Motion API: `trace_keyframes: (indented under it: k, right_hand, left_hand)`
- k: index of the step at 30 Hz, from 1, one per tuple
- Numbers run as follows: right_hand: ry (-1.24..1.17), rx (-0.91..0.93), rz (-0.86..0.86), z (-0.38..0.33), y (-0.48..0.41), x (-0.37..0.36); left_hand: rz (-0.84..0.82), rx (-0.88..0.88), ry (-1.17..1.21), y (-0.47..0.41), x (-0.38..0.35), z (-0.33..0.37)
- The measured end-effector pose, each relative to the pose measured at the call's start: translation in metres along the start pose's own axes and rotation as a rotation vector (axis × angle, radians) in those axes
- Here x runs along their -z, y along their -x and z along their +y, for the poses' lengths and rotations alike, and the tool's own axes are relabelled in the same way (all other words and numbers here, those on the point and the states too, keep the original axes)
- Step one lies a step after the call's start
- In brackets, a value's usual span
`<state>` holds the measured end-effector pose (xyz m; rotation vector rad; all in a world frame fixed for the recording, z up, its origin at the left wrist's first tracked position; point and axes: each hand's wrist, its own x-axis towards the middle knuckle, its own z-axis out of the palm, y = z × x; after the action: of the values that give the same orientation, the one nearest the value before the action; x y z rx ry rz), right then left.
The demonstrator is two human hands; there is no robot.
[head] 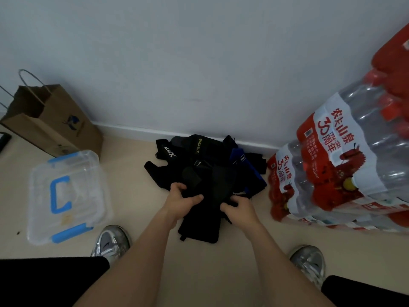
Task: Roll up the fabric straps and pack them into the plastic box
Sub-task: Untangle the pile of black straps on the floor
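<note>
Left grip [179, 199], a bare hand, curls fingers and thumb round one edge of a black fabric strap [199, 227]; the right grip [240, 209] pinches its other edge, just above the beige floor [132, 196]. Behind lies a heap of black and blue fabric straps [199, 165] by the wall. Well apart to the left sits a clear plastic box with blue latches [93, 173], near a brown paper bag [55, 122]. Shrink-wrapped packs of water bottles [343, 156] stand on the right.
</note>
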<state>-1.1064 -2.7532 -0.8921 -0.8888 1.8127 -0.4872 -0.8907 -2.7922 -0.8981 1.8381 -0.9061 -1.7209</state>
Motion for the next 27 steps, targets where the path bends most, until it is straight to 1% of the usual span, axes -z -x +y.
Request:
trace_keyframes:
  k: [4,5,7,11,13,15,17,18,20,21,22,24,25,27]
  right_hand:
    - [-0.347,-0.078,-0.037,-0.013,0.01,0.004]
    - [-0.372,-0.085,-0.044,-0.017,0.013,0.007]
    - [-0.28,-0.092,-0.076,-0.024,0.021,0.014]
    - [0.097,-0.124,-0.252,-0.039,0.038,0.026]
    - [0.214,-0.109,-0.317,-0.047,0.05,0.03]
    - [0.207,-0.062,-0.361,-0.051,0.063,0.03]
    - [0.179,-0.023,-0.37,-0.05,0.072,0.025]
    - [0.147,-0.03,-0.382,-0.048,0.075,0.023]
    - [0.015,-0.083,-0.424,-0.041,0.077,0.019]
    - [-0.038,-0.114,-0.409,-0.038,0.077,0.019]
    - [-0.041,-0.145,-0.354,-0.034,0.077,0.02]
    - [0.092,-0.158,-0.194,-0.02,0.077,0.027]
    - [0.178,-0.126,-0.131,-0.01,0.075,0.031]
    - [0.326,-0.06,-0.057,0.006,0.075,0.038]
  left_hand:
    - [-0.05,0.001,0.01,0.015,-0.001,-0.003]
    - [-0.076,0.004,-0.003,0.022,-0.001,-0.002]
    - [-0.132,0.015,-0.032,0.035,-0.001,-0.001]
    - [-0.204,0.028,-0.134,0.059,-0.001,0.007]
    - [-0.219,0.042,-0.133,0.073,-0.001,0.014]
    - [-0.259,0.045,-0.093,0.084,-0.002,0.021]
    - [-0.264,-0.015,-0.089,0.089,-0.006,0.022]
    - [-0.229,-0.059,-0.087,0.089,-0.01,0.021]
    - [-0.107,-0.129,-0.062,0.089,-0.016,0.018]
    - [-0.047,-0.144,-0.03,0.089,-0.018,0.016]
    - [0.004,-0.146,0.022,0.09,-0.017,0.014]
    - [0.059,-0.124,0.164,0.093,-0.012,0.012]
    - [0.047,-0.109,0.232,0.094,-0.008,0.012]
    - [-0.044,-0.079,0.35,0.099,-0.002,0.016]
